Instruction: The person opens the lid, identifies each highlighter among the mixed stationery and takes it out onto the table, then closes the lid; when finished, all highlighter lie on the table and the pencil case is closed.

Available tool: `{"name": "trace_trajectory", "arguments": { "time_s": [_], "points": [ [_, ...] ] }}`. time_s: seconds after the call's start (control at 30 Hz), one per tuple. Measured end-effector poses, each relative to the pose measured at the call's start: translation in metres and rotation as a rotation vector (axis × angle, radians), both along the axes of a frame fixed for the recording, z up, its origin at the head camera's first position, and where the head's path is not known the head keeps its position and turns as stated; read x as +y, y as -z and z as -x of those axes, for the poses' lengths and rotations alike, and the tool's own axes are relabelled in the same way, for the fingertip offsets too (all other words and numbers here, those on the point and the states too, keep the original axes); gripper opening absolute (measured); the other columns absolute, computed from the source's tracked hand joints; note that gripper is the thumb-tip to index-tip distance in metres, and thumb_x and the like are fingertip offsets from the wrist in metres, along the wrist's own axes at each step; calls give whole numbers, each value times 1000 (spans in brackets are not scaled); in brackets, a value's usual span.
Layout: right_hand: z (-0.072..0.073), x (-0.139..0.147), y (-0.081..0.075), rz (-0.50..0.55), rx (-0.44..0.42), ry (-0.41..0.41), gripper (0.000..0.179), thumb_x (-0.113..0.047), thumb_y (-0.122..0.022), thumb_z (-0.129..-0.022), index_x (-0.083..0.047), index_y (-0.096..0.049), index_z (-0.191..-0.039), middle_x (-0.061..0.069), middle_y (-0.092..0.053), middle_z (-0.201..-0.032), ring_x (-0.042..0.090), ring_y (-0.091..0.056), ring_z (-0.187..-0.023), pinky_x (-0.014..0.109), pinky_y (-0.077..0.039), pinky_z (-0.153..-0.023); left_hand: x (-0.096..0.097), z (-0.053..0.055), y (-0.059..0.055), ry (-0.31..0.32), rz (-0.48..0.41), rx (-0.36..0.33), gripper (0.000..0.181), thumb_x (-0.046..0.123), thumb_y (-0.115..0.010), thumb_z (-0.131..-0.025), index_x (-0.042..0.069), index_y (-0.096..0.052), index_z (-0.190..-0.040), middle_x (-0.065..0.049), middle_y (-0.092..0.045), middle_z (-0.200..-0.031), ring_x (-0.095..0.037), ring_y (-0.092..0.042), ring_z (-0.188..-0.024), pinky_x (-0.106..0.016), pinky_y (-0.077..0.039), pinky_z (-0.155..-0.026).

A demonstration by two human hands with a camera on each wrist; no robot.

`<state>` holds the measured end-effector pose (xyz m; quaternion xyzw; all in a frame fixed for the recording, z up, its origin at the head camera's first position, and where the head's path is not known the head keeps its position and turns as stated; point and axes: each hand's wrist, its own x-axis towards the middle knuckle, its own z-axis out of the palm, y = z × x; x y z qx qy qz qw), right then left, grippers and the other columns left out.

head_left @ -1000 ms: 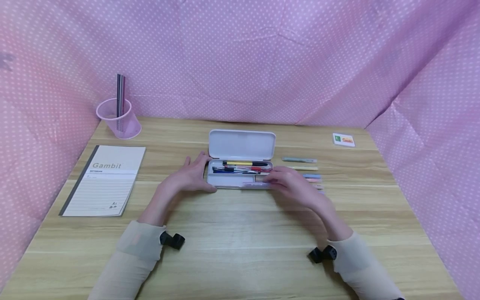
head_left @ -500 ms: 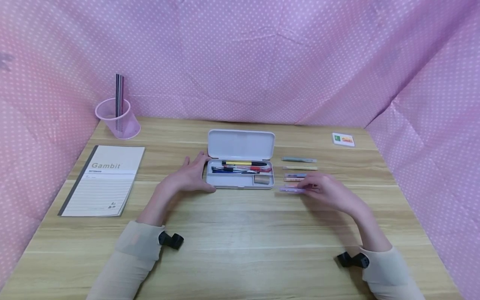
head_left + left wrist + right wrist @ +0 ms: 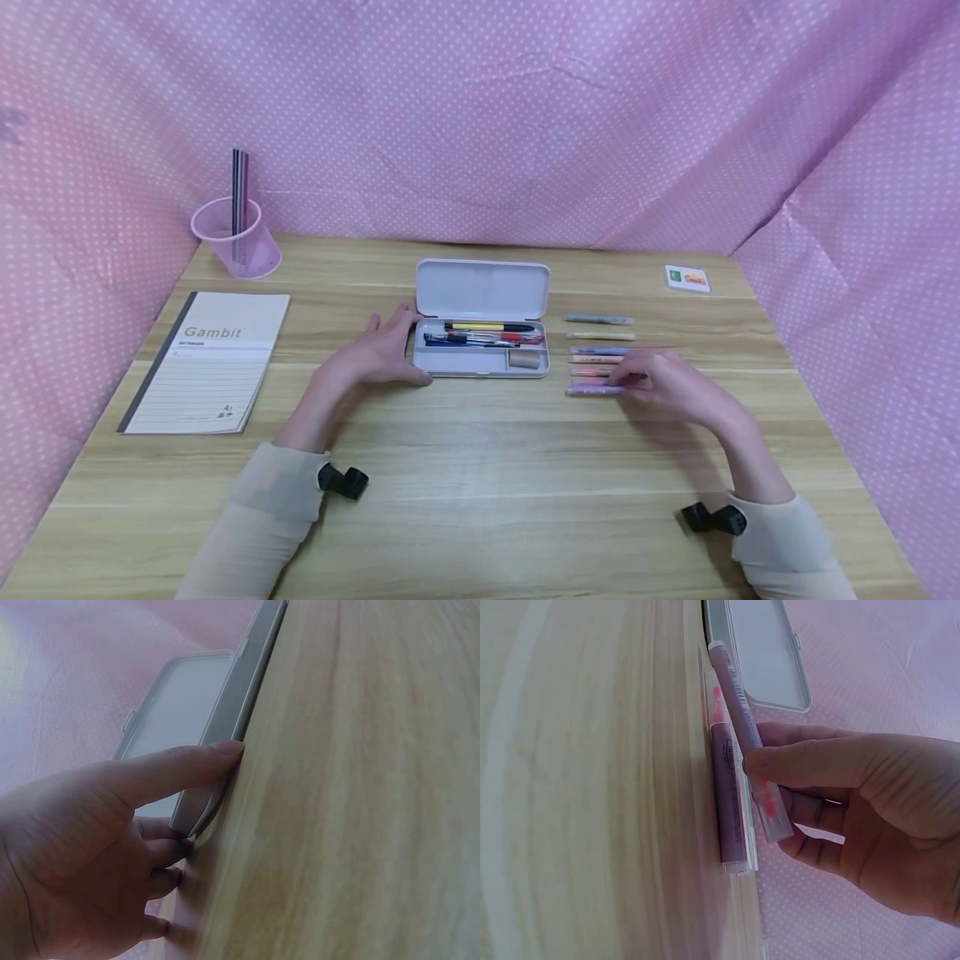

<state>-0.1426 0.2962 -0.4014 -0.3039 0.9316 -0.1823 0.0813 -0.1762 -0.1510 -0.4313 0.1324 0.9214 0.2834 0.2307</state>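
Note:
At the left end of an open white pencil case, my left hand holds the case, thumb against its front side and fingers behind the corner. My right hand pinches a purple highlighter between thumb and fingers. It is tilted just over another purplish highlighter in the right wrist view. In the head view, the row right of the case includes a grey-green highlighter, a yellow one, a blue highlighter and an orange one. Fingers hide their right ends. Several pens and a small brownish block lie in the case.
A notebook lies at the left. Behind it, a pink mesh cup holds dark striped pencils. A small white card-like piece is at the back right. Pink dotted cloth hangs behind and beside the wooden table.
My right hand has moved right from over the case's front compartment to the highlighter row, carrying the purple highlighter, then slightly nearer the front. The left hand has stayed at the case.

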Motion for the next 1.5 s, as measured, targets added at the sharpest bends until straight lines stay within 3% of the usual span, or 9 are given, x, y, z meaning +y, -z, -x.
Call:
{"name": "trace_trajectory", "arguments": {
  "time_s": [0.53,0.93,1.5],
  "points": [
    [0,-2,2,-50,-22,29,29,5,-73,-83,-20,-79,-95,-4,-77,-102,19,-72,-99,44,-61,-87,0,1,2,-8,-10,-11,105,44,-84,-77,12,-26,-158,-23,4,-173,-54,9,-157,-68,5,-128],
    [0,-2,3,-60,-8,36,28,5,-75,-80,-20,-78,-91,-5,-76,-99,15,-69,-94,41,-60,-83,0,2,3,-1,-14,-1,104,43,-84,-77,11,-26,-157,-24,3,-173,-49,5,-159,-65,7,-129],
    [1,-3,4,-62,-5,37,25,2,-80,-79,-21,-76,-87,-9,-72,-90,9,-66,-86,34,-58,-77,0,2,2,3,6,0,105,45,-83,-78,10,-25,-158,-24,3,-173,-52,6,-158,-67,5,-129]
  ]
}}
